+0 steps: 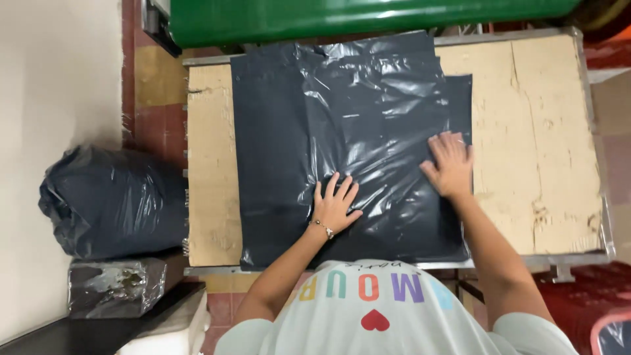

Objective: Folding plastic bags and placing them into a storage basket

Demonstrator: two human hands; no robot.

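A stack of shiny black plastic bags (348, 118) lies flat on a cardboard-topped table (532, 131). My left hand (335, 207) presses palm down on the lower middle of the top bag, fingers spread, a bracelet at the wrist. Flat on the bags' right edge rests my right hand (450, 164), fingers spread, near where a lower bag sticks out to the right. Neither hand grips anything. The top bag is wrinkled around my left hand.
A big bulging black bag (112, 200) sits on the floor to the left, with a smaller wrapped bundle (115, 286) below it. A green cylinder (355, 16) runs along the table's far side. A red crate (585, 302) stands at lower right.
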